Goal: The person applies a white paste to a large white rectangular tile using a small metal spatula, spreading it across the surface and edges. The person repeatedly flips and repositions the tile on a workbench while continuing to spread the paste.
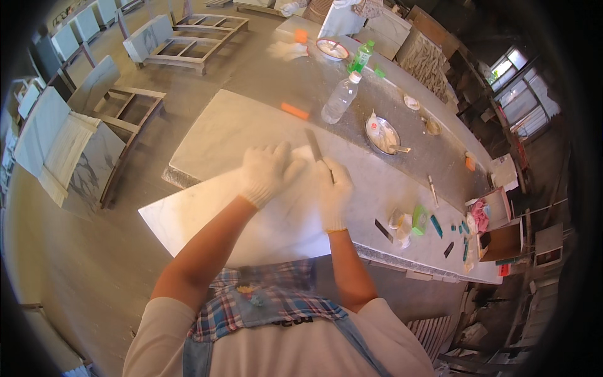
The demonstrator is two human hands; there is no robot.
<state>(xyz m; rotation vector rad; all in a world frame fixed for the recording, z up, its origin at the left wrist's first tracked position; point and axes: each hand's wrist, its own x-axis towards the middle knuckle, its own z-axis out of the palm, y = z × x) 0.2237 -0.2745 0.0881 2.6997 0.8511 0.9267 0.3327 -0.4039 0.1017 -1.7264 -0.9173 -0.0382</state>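
A white marble slab (207, 210) lies at a slant on a wide stone-topped table, its near corner sticking out over the edge. My left hand (269, 171), in a white knit glove, rests on the slab with its fingers stretched out and holds nothing. Beside it, my gloved right hand (336, 191) is closed round a narrow, flat grey scraper (313, 144), whose end points away from me. The scraper's grip is hidden in my fingers.
Beyond the slab stand a clear bottle (340, 97), a green bottle (361, 58) and a metal bowl (382, 135) holding a white tube and paste. A green box (419, 220) and several small blades lie at right. Another person's gloved hand (290, 9) shows at the far edge.
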